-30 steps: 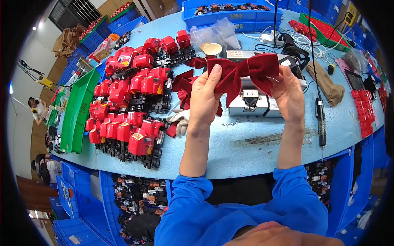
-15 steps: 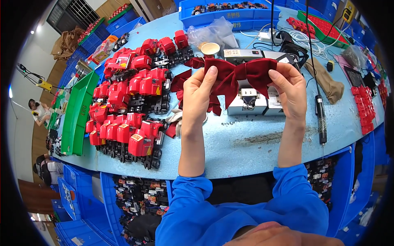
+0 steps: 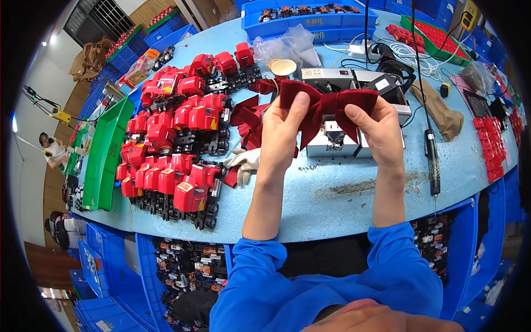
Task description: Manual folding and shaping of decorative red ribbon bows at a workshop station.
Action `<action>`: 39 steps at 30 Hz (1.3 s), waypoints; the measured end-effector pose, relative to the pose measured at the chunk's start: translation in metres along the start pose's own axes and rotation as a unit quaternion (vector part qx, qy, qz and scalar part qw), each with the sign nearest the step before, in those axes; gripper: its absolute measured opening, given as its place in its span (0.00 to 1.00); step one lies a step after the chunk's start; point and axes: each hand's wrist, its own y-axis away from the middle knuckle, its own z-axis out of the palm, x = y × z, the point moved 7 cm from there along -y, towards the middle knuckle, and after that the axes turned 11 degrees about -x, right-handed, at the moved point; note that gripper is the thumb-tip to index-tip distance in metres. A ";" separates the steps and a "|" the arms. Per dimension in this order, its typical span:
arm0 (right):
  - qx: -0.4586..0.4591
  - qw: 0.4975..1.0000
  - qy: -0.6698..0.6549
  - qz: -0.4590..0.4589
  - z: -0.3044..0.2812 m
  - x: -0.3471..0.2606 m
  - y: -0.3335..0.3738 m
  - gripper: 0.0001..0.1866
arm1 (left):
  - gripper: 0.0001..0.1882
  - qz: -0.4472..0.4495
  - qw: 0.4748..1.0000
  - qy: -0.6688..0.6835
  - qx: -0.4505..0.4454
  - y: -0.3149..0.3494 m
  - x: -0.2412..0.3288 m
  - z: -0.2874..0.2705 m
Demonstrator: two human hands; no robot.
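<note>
A dark red fabric bow (image 3: 327, 105) is stretched between my two hands above the table. Its left loop is pinched by my left hand (image 3: 279, 133), thumb on the near side. My right hand (image 3: 381, 135) grips the right loop the same way, thumb pressed near the knot. More dark red bows (image 3: 249, 119) lie just left of my left hand, partly hidden by it. Beneath and behind the held bow stands a grey-white machine (image 3: 332, 145) with a small black fitting. A white glove (image 3: 246, 160) rests beside my left wrist.
Rows of red toy trucks (image 3: 182, 144) crowd the table's left side, beside a green tray (image 3: 108, 155). A screwdriver-like tool (image 3: 433, 160) hangs on a cord at right, near a brown cloth bag (image 3: 442, 110). Blue bins (image 3: 310, 34) stand at the back.
Both hands have come closer together, my left moving right and my right moving left. The bow's loops are now bunched inward, and more of the white glove shows.
</note>
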 end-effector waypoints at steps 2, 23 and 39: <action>0.003 1.000 -0.013 -0.010 0.003 -0.003 0.000 0.16 | 0.16 -0.063 0.993 0.091 -0.047 0.002 -0.002 0.011; -0.028 0.996 0.086 -0.001 0.037 0.022 -0.003 0.17 | 0.07 0.088 0.982 -0.117 0.123 0.006 0.005 -0.005; -0.070 0.994 -0.058 0.055 0.020 0.021 -0.005 0.15 | 0.11 0.007 0.997 -0.062 0.051 0.004 0.005 -0.005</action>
